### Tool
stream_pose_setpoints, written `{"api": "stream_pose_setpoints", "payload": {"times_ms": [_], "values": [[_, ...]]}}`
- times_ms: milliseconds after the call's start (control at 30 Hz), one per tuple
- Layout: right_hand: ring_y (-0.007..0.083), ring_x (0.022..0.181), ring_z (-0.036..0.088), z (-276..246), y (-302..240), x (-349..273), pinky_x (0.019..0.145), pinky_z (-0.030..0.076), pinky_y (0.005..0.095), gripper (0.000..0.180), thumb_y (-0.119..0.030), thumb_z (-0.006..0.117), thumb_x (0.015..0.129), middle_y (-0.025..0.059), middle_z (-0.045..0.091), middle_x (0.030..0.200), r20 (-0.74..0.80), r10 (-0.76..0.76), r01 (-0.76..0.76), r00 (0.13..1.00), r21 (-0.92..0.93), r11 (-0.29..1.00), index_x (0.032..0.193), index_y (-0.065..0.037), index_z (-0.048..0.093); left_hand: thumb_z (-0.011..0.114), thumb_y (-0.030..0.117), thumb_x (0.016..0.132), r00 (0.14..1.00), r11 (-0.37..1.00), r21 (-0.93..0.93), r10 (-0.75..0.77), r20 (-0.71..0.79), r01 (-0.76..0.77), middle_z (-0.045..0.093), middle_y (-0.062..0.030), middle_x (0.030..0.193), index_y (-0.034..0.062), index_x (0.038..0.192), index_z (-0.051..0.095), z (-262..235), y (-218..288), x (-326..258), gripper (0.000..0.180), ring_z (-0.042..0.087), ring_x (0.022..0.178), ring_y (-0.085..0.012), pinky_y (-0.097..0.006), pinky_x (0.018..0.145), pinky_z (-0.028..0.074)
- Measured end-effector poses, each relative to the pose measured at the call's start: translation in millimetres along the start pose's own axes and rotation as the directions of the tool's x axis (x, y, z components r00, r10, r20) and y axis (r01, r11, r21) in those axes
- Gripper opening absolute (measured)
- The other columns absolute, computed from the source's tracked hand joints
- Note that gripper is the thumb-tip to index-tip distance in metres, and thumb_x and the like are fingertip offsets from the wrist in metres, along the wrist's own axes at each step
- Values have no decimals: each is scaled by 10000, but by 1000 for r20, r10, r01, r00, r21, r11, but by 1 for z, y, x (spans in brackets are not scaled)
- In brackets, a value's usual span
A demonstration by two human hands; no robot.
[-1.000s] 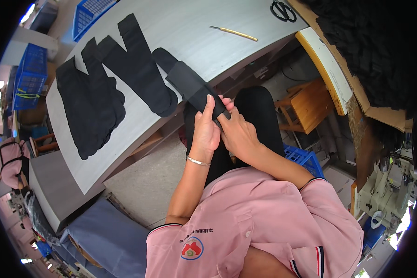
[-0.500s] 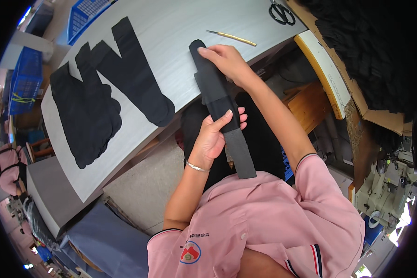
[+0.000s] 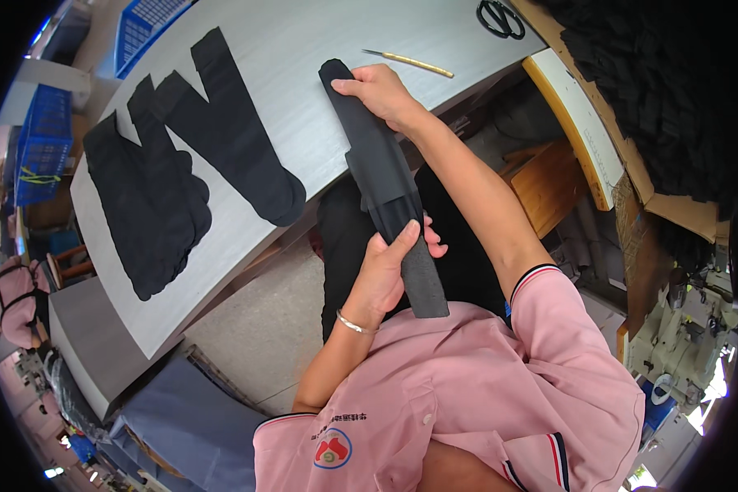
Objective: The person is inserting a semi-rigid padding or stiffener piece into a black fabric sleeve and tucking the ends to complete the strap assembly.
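A long black sock point(image 3: 377, 168) covers most of a dark grey flat board point(image 3: 419, 283), whose bare end points toward my body. My left hand point(image 3: 394, 258) is closed round the sock's lower part, thumb on top and fingers curled behind. At the far, rounded end, my right hand point(image 3: 375, 90) pinches the sock with its thumb above and the other fingers underneath. The fabric is doubled in layers midway along. Flat on the table to the left lie more black socks point(image 3: 238, 135), several of them overlapped in a pile point(image 3: 152, 209).
On the white table point(image 3: 303, 41) lie a thin brass-coloured pointed tool point(image 3: 410, 62) and black-handled scissors point(image 3: 500, 20). A cardboard box point(image 3: 676, 215) full of black fabric stands right. Blue baskets point(image 3: 41, 143) stand far left. A wooden stool point(image 3: 545, 189) is under the table's right side.
My left hand has moved down the board toward my body, and the sock covers more of it. The right hand and the rounded end have shifted slightly left and away.
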State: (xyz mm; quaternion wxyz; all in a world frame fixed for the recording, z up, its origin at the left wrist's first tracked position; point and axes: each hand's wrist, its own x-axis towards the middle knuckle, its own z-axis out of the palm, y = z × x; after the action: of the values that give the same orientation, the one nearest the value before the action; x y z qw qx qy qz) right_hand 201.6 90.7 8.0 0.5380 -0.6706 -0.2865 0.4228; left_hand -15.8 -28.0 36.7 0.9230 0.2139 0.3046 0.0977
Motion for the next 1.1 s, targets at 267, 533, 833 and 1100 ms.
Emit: {"api": "stream_pose_setpoints", "payload": {"times_ms": [267,533,833,1100], "values": [[163,635,658,-6,10,10,554,546,316,304,-273,666,942,85,665,769,14,-24,24,1000,40,999,900,28,648,292,713,953,981,944,-329,47,188,18,515,-239,1404,-68,1421,404,-7,17,7,918,559,1238,-359,-480,1056,475],[110,614,580,-4,11,2,538,485,302,330,-299,660,945,36,619,727,-39,-108,103,993,-122,987,830,9,629,390,749,885,955,908,-413,57,293,73,627,-109,1124,-41,1350,457,-14,14,38,919,645,927,-219,-413,905,556],[122,591,468,5,10,-1,553,426,329,413,-319,659,929,46,534,632,-95,-208,177,974,-259,949,720,22,557,568,286,1022,979,984,-172,76,188,-43,563,-19,791,8,1128,549,-12,15,22,299,584,690,-148,-372,759,566],[81,607,467,-4,11,8,530,425,290,370,-290,656,941,-21,516,661,-65,-172,155,983,-204,967,738,5,564,512,481,1009,987,1000,3,15,161,-15,666,-135,1146,-20,1305,522,-16,-11,-12,583,678,1017,-254,-437,989,527]]}}
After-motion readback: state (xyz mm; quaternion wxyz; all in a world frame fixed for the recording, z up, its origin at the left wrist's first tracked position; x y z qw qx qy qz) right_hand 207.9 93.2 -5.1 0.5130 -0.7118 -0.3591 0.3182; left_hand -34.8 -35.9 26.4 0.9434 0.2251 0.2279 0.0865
